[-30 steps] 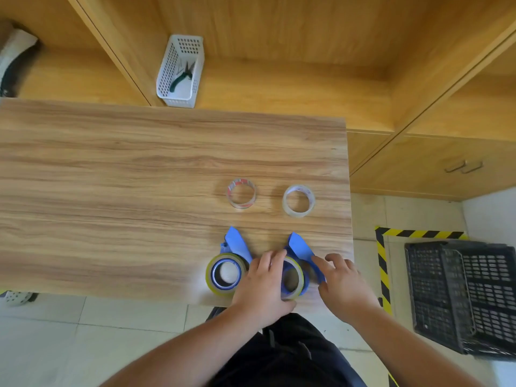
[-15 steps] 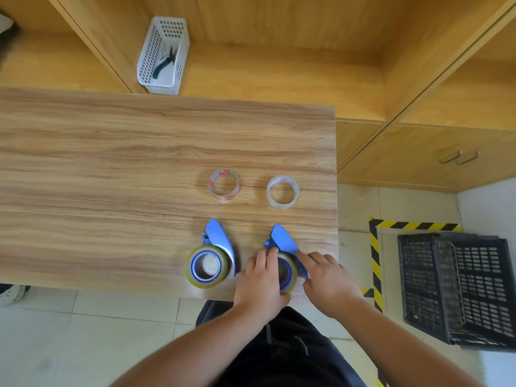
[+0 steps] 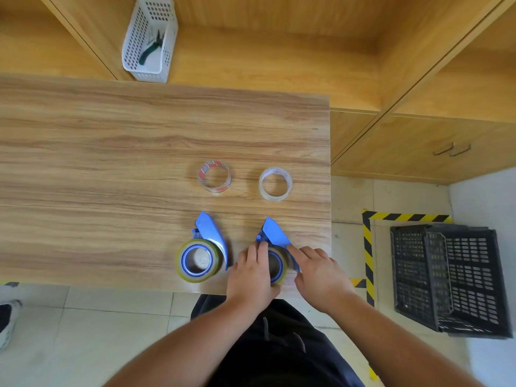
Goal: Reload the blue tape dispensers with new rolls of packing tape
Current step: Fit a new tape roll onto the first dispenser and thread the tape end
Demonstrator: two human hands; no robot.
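Two blue tape dispensers lie near the table's front edge. The left dispenser (image 3: 208, 236) carries a yellowish tape roll (image 3: 197, 260) and nobody touches it. The right dispenser (image 3: 272, 233) also holds a yellowish roll (image 3: 278, 265), partly hidden by my hands. My left hand (image 3: 251, 275) wraps the left side of that roll. My right hand (image 3: 318, 270) rests its fingers on the right dispenser's blue body. Further back lie two nearly empty clear rolls, one with red print (image 3: 215, 176) and one plain (image 3: 276, 183).
The wooden table (image 3: 111, 169) ends just right of the dispensers. A white basket (image 3: 150, 37) with pliers stands on the shelf behind. A black crate (image 3: 449, 277) sits on the floor to the right, beside yellow-black floor tape (image 3: 368, 247).
Both hands stay on the right dispenser and its roll, with the left hand's fingers reaching a little further over the roll. The camera view has shifted slightly.
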